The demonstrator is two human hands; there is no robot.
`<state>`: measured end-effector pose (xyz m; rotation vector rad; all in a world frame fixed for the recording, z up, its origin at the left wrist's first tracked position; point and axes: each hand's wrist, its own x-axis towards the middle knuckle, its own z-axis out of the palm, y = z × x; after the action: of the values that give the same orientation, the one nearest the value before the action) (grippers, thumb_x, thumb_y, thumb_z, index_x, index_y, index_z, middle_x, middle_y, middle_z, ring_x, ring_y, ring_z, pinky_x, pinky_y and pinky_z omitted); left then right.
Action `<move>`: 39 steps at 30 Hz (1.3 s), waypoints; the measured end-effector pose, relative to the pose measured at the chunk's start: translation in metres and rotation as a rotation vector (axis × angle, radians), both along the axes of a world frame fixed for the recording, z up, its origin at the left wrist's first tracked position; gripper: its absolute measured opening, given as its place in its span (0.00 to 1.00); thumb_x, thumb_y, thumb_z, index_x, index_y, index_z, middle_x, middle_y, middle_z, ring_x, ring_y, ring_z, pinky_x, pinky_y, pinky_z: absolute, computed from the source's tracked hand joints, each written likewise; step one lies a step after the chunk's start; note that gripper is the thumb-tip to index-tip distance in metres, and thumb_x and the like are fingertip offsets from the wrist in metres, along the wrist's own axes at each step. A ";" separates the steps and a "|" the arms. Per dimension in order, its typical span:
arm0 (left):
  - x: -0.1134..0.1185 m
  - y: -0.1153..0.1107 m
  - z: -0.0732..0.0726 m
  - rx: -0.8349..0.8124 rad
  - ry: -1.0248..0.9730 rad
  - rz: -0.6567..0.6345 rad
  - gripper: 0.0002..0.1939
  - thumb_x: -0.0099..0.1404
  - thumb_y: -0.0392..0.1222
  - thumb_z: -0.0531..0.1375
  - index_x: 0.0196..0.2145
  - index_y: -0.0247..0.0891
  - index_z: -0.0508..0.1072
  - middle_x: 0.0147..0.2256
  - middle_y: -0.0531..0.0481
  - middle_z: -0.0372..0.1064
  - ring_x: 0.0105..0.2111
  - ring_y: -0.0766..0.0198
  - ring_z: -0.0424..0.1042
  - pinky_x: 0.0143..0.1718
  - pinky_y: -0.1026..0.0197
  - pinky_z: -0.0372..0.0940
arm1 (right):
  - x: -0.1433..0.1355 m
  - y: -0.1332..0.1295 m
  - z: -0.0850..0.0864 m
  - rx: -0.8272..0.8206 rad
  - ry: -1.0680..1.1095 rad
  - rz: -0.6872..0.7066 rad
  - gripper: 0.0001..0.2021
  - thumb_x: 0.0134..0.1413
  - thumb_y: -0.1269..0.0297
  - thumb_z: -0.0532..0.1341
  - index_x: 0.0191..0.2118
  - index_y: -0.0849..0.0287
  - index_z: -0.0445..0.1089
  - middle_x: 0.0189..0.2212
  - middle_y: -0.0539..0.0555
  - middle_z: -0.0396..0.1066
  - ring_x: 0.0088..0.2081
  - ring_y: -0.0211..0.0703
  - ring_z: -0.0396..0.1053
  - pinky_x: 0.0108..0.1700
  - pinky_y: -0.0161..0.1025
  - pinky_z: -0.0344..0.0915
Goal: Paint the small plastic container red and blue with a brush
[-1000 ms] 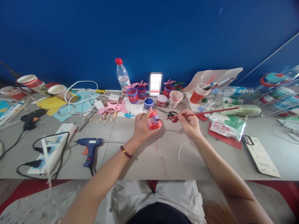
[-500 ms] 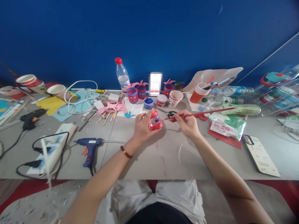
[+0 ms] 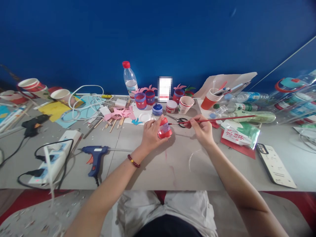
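Observation:
My left hand (image 3: 151, 135) grips a small red cup (image 3: 164, 130) with a pale band, tilted on its side above the grey table (image 3: 153, 164). My right hand (image 3: 201, 129) pinches a long red paintbrush (image 3: 217, 119), whose tip touches the cup's side. A beaded bracelet (image 3: 133, 161) is on my left wrist. Just behind stand a blue paint jar (image 3: 157, 109), a red paint jar (image 3: 171, 106) and a white paper cup (image 3: 185, 104).
A blue glue gun (image 3: 95, 154) and a power strip (image 3: 53, 158) lie at left. Scissors (image 3: 179, 119), decorated cups (image 3: 145, 98), a water bottle (image 3: 129, 80) and stacked red cups (image 3: 209, 97) are behind. A phone (image 3: 275, 164) and a green packet (image 3: 240, 133) lie right.
The brush tip has stayed on the cup while my right hand shifted slightly right and up. My left hand turned the cup a little.

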<state>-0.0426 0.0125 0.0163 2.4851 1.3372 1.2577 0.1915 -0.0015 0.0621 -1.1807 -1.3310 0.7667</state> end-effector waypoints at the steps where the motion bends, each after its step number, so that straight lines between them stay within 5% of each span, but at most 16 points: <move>1: 0.000 0.000 -0.001 0.008 0.004 0.000 0.51 0.54 0.59 0.69 0.68 0.42 0.53 0.52 0.43 0.71 0.48 0.49 0.66 0.53 0.49 0.60 | -0.002 -0.002 0.000 -0.002 0.012 0.032 0.15 0.58 0.49 0.64 0.33 0.56 0.69 0.26 0.53 0.78 0.29 0.42 0.76 0.35 0.40 0.72; 7: 0.002 0.000 -0.004 0.069 0.016 0.002 0.48 0.58 0.63 0.64 0.68 0.39 0.53 0.51 0.43 0.72 0.48 0.50 0.65 0.53 0.50 0.59 | -0.016 -0.009 0.000 0.019 -0.050 0.162 0.14 0.60 0.51 0.62 0.32 0.57 0.68 0.28 0.54 0.77 0.28 0.40 0.73 0.32 0.38 0.71; 26: 0.000 0.002 -0.003 0.002 -0.039 -0.004 0.47 0.58 0.65 0.64 0.67 0.41 0.55 0.52 0.41 0.70 0.47 0.48 0.65 0.52 0.46 0.61 | 0.000 0.002 0.003 0.040 -0.042 -0.011 0.14 0.57 0.51 0.64 0.30 0.57 0.70 0.25 0.53 0.77 0.27 0.41 0.74 0.30 0.37 0.69; 39: 0.005 0.001 -0.006 0.110 0.000 -0.005 0.45 0.60 0.62 0.62 0.68 0.43 0.51 0.49 0.44 0.72 0.47 0.49 0.67 0.51 0.47 0.62 | -0.018 -0.009 0.000 0.017 -0.031 0.129 0.14 0.59 0.50 0.63 0.32 0.56 0.68 0.26 0.54 0.77 0.27 0.40 0.72 0.29 0.37 0.69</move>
<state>-0.0374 0.0132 0.0105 2.5578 1.2950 1.3661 0.1739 -0.0103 0.0621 -1.1054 -1.4471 0.8309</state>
